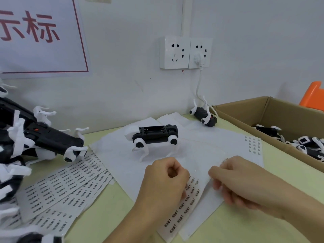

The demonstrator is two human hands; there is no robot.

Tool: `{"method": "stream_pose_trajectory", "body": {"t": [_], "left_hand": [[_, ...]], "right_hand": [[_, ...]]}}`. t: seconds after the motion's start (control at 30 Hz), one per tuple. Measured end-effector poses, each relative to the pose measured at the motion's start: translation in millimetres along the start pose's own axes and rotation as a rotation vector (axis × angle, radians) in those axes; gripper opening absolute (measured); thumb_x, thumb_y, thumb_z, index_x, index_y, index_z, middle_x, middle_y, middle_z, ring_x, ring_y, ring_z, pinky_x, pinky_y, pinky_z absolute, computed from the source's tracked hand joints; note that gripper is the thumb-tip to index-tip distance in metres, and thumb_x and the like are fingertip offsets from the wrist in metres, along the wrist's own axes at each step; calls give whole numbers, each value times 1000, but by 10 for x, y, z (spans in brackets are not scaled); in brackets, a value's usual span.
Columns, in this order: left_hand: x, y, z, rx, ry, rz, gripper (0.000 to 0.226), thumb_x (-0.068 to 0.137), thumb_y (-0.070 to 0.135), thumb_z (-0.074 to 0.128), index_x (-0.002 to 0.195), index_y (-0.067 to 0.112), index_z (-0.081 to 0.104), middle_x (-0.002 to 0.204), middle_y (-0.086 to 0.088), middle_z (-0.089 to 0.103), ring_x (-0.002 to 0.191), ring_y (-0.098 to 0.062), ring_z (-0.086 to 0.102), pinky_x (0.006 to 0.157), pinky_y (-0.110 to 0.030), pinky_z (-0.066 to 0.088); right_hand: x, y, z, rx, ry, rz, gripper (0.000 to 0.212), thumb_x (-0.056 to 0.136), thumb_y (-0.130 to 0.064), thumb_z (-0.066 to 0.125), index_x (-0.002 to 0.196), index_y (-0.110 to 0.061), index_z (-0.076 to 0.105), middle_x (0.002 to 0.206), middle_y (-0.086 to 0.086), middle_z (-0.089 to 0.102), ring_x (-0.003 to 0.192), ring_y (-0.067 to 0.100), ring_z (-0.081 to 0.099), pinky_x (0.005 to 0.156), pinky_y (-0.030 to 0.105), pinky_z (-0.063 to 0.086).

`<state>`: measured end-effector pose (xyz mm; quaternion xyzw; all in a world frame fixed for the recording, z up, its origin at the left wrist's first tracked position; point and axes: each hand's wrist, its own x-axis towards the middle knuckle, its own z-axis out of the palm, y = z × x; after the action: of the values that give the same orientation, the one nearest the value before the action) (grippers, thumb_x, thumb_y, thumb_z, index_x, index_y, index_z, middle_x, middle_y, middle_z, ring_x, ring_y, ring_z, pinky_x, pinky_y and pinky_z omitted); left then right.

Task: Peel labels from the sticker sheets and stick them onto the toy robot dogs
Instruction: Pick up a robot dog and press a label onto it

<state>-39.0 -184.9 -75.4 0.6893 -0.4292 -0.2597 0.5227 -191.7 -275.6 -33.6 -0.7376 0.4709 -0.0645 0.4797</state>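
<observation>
Your left hand (164, 181) is curled on the sticker sheet (185, 204); your right hand (233, 183) pinches its edge. Toy robot dog (154, 135) stands beyond on the worktop (245, 223), no label visible yet.

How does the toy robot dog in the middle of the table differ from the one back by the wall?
The middle toy dog stands upright on the white sheets, legs down, side-on. The dog by the wall lies overturned on bare table, white legs pointing up, near the cardboard box. Both are black-bodied with white legs; neither is touched by a hand.
</observation>
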Motion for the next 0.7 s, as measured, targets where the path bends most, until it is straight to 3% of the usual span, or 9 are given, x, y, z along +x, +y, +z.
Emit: {"method": "stream_pose_trajectory", "body": {"t": [0.1, 0.2, 0.27, 0.37, 0.47, 0.53, 0.6, 0.7], "left_hand": [[-15, -10, 17, -49, 94, 39, 22, 92, 12, 57, 70, 8, 58, 66, -8, 68, 48, -16, 65, 49, -26, 53], [-47, -9, 32, -20, 194, 130, 25, 94, 16, 59, 69, 15, 57, 68, -2, 66, 45, -18, 65, 47, -30, 53], [-60, -10, 50, 64, 265, 213, 25, 95, 20, 60, 70, 20, 57, 69, 5, 65, 46, -17, 63, 50, -34, 54], [-74, -23, 92, 252, 367, 345, 20, 94, 19, 64, 75, 17, 58, 66, 7, 64, 48, -13, 55, 53, -29, 47], [-67, -35, 124, 461, 403, 487, 22, 83, 7, 78, 71, 10, 60, 60, 4, 61, 42, -13, 49, 45, -29, 41], [-62, -46, 134, 529, 470, 539, 25, 78, 5, 82, 68, 10, 59, 56, 4, 58, 37, -15, 46, 38, -30, 41], [-47, -70, 119, 572, 515, 591, 23, 87, 13, 72, 68, 11, 60, 57, 4, 59, 36, -17, 45, 34, -31, 41], [-32, -82, 103, 689, 532, 679, 29, 90, 22, 48, 66, 11, 61, 53, 3, 55, 34, -18, 46, 31, -25, 38]], "right_hand": [[-30, -31, -46, 46, -21, -66, 41, 95, -29, 54, 62, -10, 70, 50, 6, 57, 33, 12, 35, 35, 18, 23], [-40, -76, 70, 296, -92, -149, 29, 90, -28, 59, 78, -11, 79, 57, 9, 57, 35, 11, 38, 34, 17, 23], [-39, -84, 171, 403, -134, -180, 21, 85, -25, 63, 85, -12, 80, 59, 10, 58, 36, 10, 39, 33, 17, 24], [-41, -69, 274, 491, -173, -221, 20, 85, -21, 66, 89, -9, 80, 58, 10, 56, 35, 10, 37, 33, 16, 23], [-37, -63, 312, 541, -138, -236, 28, 70, -24, 73, 88, -3, 78, 55, 10, 55, 33, 11, 35, 31, 16, 24], [-31, -61, 319, 579, -102, -241, 16, 78, -15, 68, 87, -10, 81, 54, 9, 54, 32, 10, 34, 31, 15, 24], [-24, -48, 317, 611, -82, -242, 24, 92, -9, 58, 88, -14, 82, 53, 9, 53, 32, 10, 33, 31, 15, 24], [-18, -39, 321, 643, -65, -235, 29, 94, -7, 55, 88, -16, 82, 52, 8, 52, 31, 10, 33, 31, 14, 23]]}}
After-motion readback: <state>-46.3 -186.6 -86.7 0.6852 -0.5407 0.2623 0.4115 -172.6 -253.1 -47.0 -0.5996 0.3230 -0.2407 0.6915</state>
